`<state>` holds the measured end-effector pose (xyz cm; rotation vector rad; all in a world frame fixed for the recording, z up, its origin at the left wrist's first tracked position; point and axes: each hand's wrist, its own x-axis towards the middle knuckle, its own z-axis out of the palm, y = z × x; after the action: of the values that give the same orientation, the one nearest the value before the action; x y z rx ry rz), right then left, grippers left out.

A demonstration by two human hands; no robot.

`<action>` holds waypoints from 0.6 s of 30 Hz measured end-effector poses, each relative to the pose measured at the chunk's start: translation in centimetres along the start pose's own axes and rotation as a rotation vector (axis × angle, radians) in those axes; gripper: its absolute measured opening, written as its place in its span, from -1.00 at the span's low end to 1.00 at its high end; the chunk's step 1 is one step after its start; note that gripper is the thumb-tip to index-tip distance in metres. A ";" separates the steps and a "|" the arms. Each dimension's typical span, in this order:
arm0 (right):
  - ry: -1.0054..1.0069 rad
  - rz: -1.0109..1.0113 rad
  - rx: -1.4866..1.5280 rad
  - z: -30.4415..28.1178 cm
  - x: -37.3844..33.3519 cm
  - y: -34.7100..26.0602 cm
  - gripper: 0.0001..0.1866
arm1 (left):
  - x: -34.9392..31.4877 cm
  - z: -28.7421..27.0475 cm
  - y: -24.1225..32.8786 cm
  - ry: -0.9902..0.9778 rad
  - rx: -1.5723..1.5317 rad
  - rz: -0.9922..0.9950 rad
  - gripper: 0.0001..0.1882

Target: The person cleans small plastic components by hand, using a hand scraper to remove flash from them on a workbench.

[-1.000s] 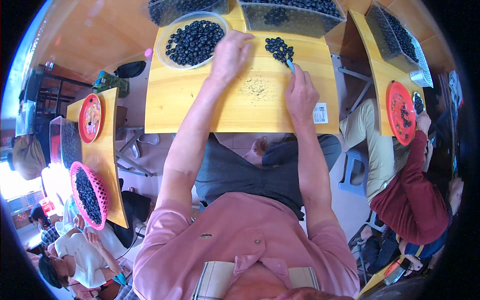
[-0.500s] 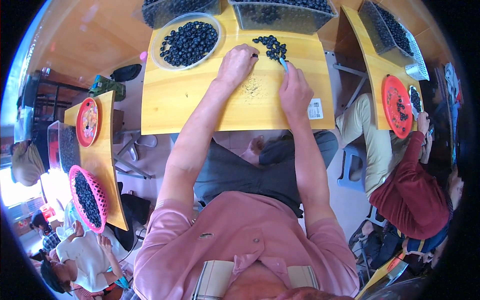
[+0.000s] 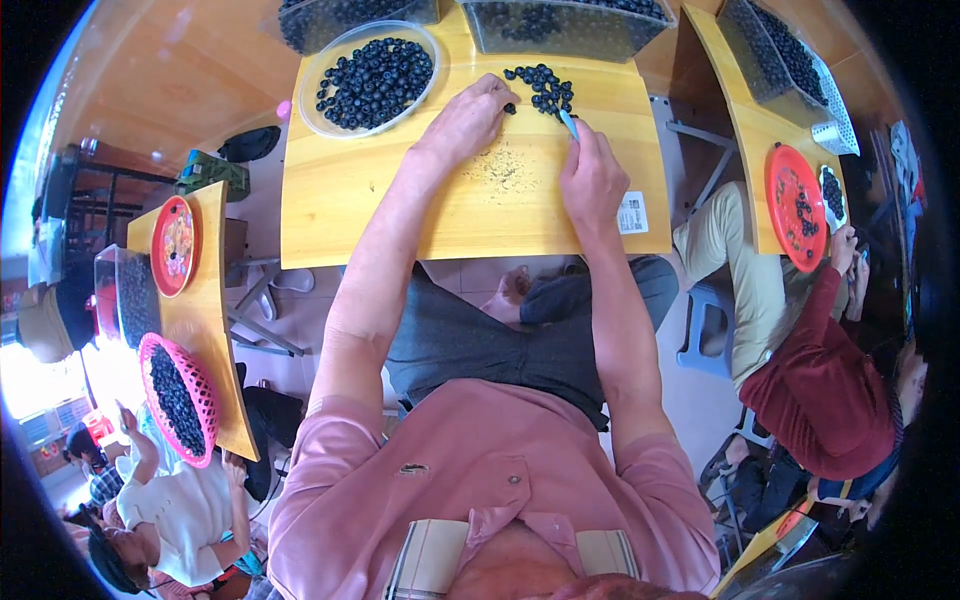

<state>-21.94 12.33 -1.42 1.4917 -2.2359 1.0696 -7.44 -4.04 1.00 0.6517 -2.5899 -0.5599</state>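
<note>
the left hand (image 3: pixel 465 122) has its fingers bunched together over the far middle of the yellow wooden table (image 3: pixel 400 225), at a single round, blue-black berry (image 3: pixel 509 108). that berry shows at the fingertips, on their near side; i cannot tell whether it is pinched or only touched. the right hand (image 3: pixel 592 178) is closed around a slim, light-blue tool (image 3: pixel 569 123), whose far end points at the near edge of a loose cluster of blue-black berries (image 3: pixel 540 84).

the single berry looks light and rounded, likely a little soft and apt to roll, so a gentle hold across its two sides would suit it better than a hard squeeze. the tool looks stiff and light, best held along its near part, as here.

the single berry lies left of the tool and just nearer than the cluster. pale crumbs (image 3: pixel 503 172) are scattered nearer still, between the two forearms. a round, clear plastic tub (image 3: pixel 311 90) with more berries stands to the far left of the left hand, and a rectangular, clear plastic bin (image 3: pixel 560 42) stands beyond the cluster.
</note>
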 end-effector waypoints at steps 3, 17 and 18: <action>-0.013 -0.008 -0.019 0.1 0.0 0.1 -0.73 | 0.0 0.2 -0.3 -0.027 0.020 -0.013 -0.70; -0.045 0.014 -0.006 0.1 0.0 0.1 -0.71 | -0.3 0.3 0.5 0.112 -0.033 -0.156 -0.75; -0.040 -0.003 0.003 0.1 0.0 0.1 -0.70 | -0.5 0.3 0.6 0.156 -0.094 -0.186 -0.74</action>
<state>-22.00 12.26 -1.47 1.5307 -2.2589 1.0514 -7.38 -3.20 0.94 0.8739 -2.3579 -0.6575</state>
